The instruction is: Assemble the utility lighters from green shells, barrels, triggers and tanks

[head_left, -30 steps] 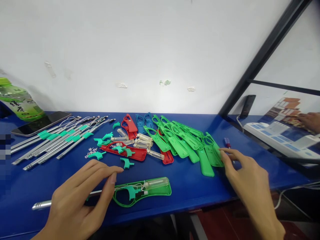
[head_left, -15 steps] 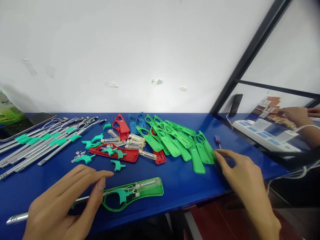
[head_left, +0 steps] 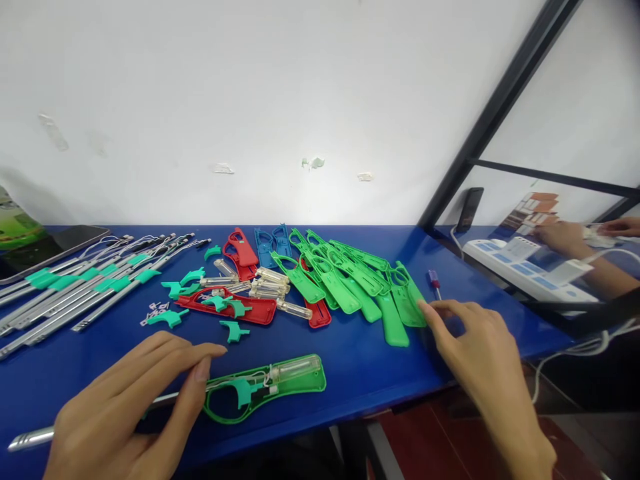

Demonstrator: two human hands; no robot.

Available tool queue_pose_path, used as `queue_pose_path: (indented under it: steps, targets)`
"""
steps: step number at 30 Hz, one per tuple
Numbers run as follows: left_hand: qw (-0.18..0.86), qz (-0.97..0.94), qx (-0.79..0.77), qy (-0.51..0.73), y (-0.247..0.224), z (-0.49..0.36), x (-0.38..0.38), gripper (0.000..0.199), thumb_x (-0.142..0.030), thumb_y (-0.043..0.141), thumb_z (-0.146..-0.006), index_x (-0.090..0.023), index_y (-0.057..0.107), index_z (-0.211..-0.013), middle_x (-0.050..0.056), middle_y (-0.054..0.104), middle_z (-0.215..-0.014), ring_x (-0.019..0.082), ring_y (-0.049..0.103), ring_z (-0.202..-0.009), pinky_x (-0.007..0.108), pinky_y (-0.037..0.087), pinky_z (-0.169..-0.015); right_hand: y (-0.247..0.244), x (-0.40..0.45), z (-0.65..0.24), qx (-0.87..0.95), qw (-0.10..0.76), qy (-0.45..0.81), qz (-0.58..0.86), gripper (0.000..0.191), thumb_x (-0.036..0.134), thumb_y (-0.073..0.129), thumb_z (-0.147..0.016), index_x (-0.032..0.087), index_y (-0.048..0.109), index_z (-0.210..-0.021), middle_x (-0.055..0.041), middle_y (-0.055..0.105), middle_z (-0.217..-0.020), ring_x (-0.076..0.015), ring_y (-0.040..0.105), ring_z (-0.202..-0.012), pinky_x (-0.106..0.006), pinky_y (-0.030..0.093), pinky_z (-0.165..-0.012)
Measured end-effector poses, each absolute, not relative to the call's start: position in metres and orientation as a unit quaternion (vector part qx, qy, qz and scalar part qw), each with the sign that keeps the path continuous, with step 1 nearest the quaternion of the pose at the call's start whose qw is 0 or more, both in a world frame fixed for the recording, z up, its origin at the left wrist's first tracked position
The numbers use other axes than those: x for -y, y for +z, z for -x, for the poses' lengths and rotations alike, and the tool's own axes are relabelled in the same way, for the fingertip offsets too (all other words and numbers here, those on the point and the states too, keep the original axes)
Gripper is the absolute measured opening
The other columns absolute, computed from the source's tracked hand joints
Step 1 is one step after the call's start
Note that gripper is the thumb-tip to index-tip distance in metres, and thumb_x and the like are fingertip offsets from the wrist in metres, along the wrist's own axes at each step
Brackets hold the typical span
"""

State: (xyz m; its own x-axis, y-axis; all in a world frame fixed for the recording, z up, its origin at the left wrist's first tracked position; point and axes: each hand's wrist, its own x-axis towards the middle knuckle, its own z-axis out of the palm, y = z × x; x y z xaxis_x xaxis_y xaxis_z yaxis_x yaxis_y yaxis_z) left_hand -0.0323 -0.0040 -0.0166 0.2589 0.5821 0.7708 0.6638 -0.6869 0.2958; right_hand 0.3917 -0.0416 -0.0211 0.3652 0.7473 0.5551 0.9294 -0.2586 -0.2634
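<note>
My left hand (head_left: 135, 407) is over a silver rod (head_left: 33, 439) at the front left, thumb and forefinger drawn together; what they hold, if anything, is too small to make out. Beside it lies an open green handle shell (head_left: 307, 380) with a clear tube (head_left: 297, 368), white wires and a teal trigger piece (head_left: 243, 392) inside. At the right, my right hand (head_left: 480, 353) has its thumb at the edge of a green shell half (head_left: 407, 300) in the pile, fingers curved and apart from the thumb. A purple-handled screwdriver (head_left: 434, 279) lies just behind it.
Silver rods (head_left: 95, 293) with wires lie at the left near a dark tablet (head_left: 75, 240). Red shells (head_left: 257, 309), blue shells (head_left: 273, 248), clear tubes (head_left: 270, 283) and teal pieces (head_left: 234, 330) lie mid-table. Beyond a black frame are a power strip (head_left: 530, 270) and another person's hands (head_left: 563, 239).
My right hand has moved slightly left, its thumb now at the green shell half. My left hand has barely moved. The other person's hands beyond the frame have shifted.
</note>
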Motion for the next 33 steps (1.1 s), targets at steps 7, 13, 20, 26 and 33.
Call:
queue_pose_path:
  steps: [7,13,20,26,33]
  targets:
    - [0.039,0.788,0.396,-0.47,-0.013,0.027,0.007,0.024,-0.011,0.066,-0.101,-0.031,0.079,-0.108,-0.004,0.079,-0.097,0.016,0.075,-0.089,0.03,0.057,-0.092,-0.019,0.042,-0.376,0.546,0.247,-0.132,0.79,0.071,0.081,0.036,-0.105,0.03,0.068,-0.068,-0.0095,0.07,-0.07,-0.0352,0.063,-0.076,-0.044,0.038,-0.07]
    - [0.054,0.796,0.38,-0.468,-0.018,0.033,0.003,0.023,-0.014,0.067,-0.101,-0.031,0.08,-0.11,-0.003,0.08,-0.096,0.017,0.076,-0.086,0.029,0.059,-0.086,-0.011,0.042,-0.372,0.514,0.253,-0.102,0.813,0.06,0.075,0.042,-0.099,0.03,0.069,-0.068,-0.0091,0.069,-0.068,-0.0343,0.064,-0.072,-0.042,0.037,-0.067]
    - [0.072,0.808,0.363,-0.459,-0.018,0.034,0.003,0.023,-0.012,0.066,-0.102,-0.028,0.077,-0.115,-0.002,0.078,-0.096,0.014,0.075,-0.089,0.026,0.056,-0.094,0.008,0.051,-0.374,0.458,0.258,-0.077,0.847,0.046,0.067,0.05,-0.087,0.03,0.071,-0.07,-0.012,0.078,-0.077,-0.0365,0.064,-0.069,-0.043,0.04,-0.067]
    - [0.056,0.807,0.365,-0.46,-0.018,0.034,0.004,0.023,-0.012,0.065,-0.103,-0.027,0.076,-0.116,-0.001,0.075,-0.096,0.014,0.072,-0.088,0.025,0.055,-0.092,0.013,0.063,-0.385,0.406,0.226,-0.083,0.881,0.052,0.076,0.051,-0.087,0.032,0.077,-0.081,-0.0114,0.072,-0.073,-0.0374,0.061,-0.066,-0.044,0.04,-0.066]
    - [0.066,0.805,0.369,-0.459,-0.02,0.036,0.004,0.024,-0.011,0.066,-0.102,-0.027,0.076,-0.117,-0.001,0.076,-0.099,0.014,0.072,-0.092,0.025,0.053,-0.095,0.012,0.069,-0.392,0.427,0.243,-0.131,0.861,0.071,0.088,0.037,-0.094,0.031,0.077,-0.086,-0.012,0.072,-0.073,-0.0367,0.062,-0.064,-0.046,0.041,-0.066]
